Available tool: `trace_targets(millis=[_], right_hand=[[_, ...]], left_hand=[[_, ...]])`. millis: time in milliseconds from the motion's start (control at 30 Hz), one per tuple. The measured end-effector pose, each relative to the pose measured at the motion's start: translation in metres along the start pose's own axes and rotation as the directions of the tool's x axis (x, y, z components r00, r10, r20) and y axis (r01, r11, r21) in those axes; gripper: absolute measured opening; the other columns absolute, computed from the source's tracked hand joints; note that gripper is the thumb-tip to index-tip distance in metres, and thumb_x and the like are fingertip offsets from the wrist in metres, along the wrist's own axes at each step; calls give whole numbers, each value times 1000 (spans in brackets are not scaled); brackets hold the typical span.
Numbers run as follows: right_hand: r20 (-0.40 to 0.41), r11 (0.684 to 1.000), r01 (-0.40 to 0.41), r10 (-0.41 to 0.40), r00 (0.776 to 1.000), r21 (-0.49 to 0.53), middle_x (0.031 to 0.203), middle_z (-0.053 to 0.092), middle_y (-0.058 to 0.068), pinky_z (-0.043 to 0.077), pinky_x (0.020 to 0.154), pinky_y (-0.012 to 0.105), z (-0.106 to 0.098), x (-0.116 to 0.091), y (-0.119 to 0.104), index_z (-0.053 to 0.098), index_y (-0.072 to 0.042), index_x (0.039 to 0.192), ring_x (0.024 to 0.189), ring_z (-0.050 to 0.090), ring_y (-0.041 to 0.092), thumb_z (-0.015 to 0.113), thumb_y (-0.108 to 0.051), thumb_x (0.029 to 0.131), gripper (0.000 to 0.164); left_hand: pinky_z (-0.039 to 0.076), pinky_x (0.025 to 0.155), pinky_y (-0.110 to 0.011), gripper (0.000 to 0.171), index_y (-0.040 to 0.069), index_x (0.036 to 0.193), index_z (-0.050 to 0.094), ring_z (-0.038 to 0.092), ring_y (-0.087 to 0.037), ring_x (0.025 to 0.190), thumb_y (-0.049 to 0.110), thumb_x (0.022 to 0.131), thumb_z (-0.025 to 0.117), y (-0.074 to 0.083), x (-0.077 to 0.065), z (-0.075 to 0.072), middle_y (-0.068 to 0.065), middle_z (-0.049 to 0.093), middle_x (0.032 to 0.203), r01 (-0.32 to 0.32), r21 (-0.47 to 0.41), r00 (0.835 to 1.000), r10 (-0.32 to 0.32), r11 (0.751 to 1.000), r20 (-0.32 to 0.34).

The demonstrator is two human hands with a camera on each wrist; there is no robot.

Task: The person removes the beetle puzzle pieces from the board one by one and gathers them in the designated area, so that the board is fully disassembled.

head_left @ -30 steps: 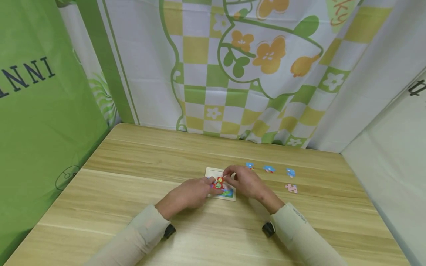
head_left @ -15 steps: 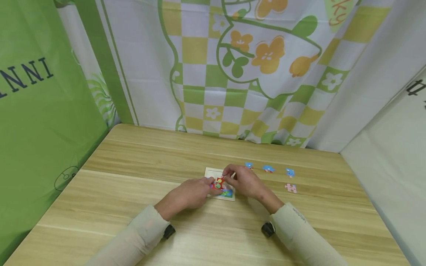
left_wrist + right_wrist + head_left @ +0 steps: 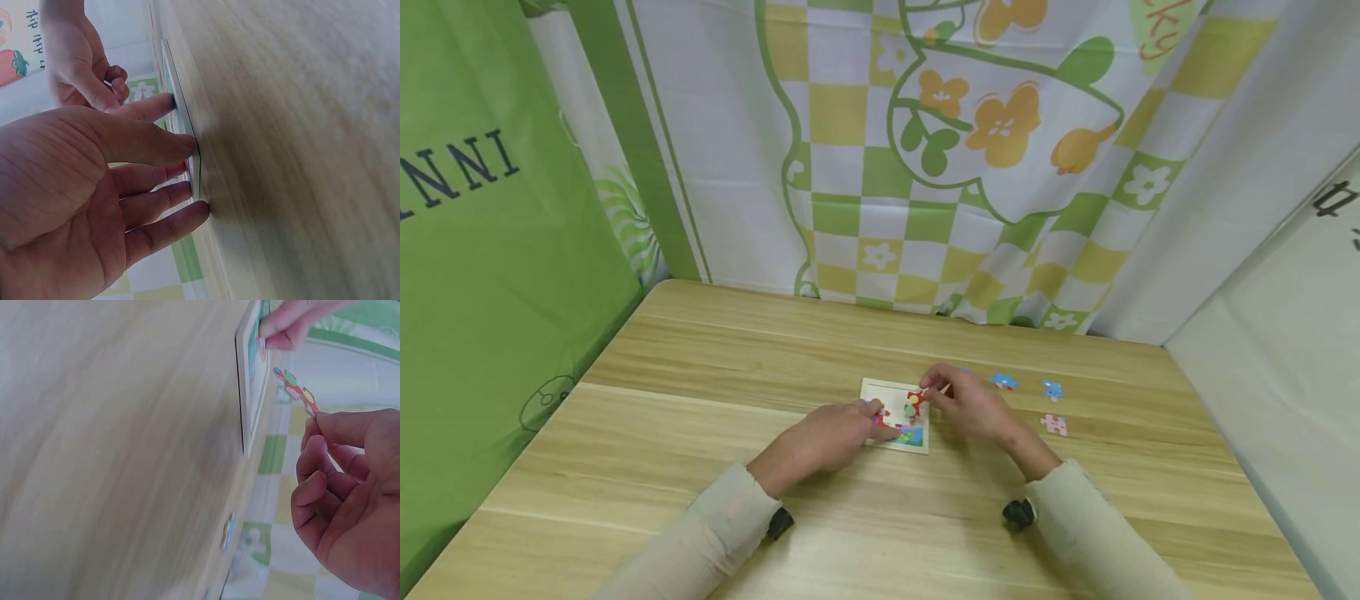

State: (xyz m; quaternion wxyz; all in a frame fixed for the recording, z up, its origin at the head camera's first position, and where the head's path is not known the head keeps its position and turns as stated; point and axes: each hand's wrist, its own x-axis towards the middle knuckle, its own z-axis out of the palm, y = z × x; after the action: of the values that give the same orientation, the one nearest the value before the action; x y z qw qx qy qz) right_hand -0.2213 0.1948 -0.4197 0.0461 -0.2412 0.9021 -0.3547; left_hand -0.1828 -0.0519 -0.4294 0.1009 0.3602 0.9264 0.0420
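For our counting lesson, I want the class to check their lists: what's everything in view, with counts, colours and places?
Table: 1, light wood-grain, under everything
Puzzle tray: 1, pale, on the table
Pieces in the tray: count unclear, partly covered; red, blue, green
Held piece: 1, red with yellow and green, at the right fingertips
Loose blue pieces: 3, right of the tray
Loose pink piece: 1, nearer the person than those
Curtain: 1, checked green, yellow, white, behind
Lettered cloth: 1, green, far left
Black devices: 2, at the cuffs
Sleeves: 2, cream
Left hand: 1, bare, touching the tray
Right hand: 1, bare, pinching the held piece
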Motion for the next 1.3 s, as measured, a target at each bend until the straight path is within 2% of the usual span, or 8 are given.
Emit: trace_targets(millis=[133,267,367,667,1033,1200,1300], right_hand=[[7,1000,2,-2,1000,-5,92,69,5,51,68,31,-12,-7,8,68,-5,105,77,63,18,64,-4,101,6],[18,1000,9,-10,1000,15,92,69,10,51,67,30,-23,-15,17,66,-1,104,79,63,23,62,-2,101,5],[21,1000,6,-6,1000,17,93,68,11,51,68,30,-32,-22,23,66,0,105,81,62,23,61,-1,102,6],[-12,995,-38,37,999,-92,96,69,4,51,74,33,-58,-41,44,68,-1,108,87,63,18,62,-3,102,9],[22,993,-71,74,997,-96,97,69,6,51,76,35,-77,-53,70,67,-3,105,90,63,21,58,1,101,11],[28,992,-111,113,993,-65,96,68,9,51,65,31,-81,-54,76,66,-2,106,85,62,22,57,2,102,11],[41,985,-171,172,984,-32,97,67,13,50,55,30,-82,-54,78,65,0,110,76,60,23,56,0,103,11]], left_hand=[[56,85,-33,59,35,143,63,52,-26,135,-3,98,63,0,0,0,-13,50,153,-19,7,1000,19,1000,-15],[54,70,-27,58,34,140,67,61,-21,115,-4,96,66,-1,0,0,-5,58,135,-56,38,997,58,998,-54],[46,58,-23,58,34,137,69,60,-17,100,-5,95,68,-3,0,1,0,56,120,-75,59,994,79,995,-77],[47,61,-21,58,33,137,70,61,-18,103,-6,93,70,-4,0,1,0,57,124,-81,66,992,87,995,-89],[49,63,-21,61,33,138,69,61,-18,107,-8,93,69,-3,-1,0,-1,59,126,-92,84,991,99,992,-93],[50,61,-22,62,35,138,69,62,-17,105,-8,92,70,-1,-2,-1,-1,59,125,-96,93,990,105,991,-94],[50,61,-21,62,35,138,68,62,-17,106,-8,92,70,-2,-1,-1,-1,59,125,-96,97,990,105,991,-95]])
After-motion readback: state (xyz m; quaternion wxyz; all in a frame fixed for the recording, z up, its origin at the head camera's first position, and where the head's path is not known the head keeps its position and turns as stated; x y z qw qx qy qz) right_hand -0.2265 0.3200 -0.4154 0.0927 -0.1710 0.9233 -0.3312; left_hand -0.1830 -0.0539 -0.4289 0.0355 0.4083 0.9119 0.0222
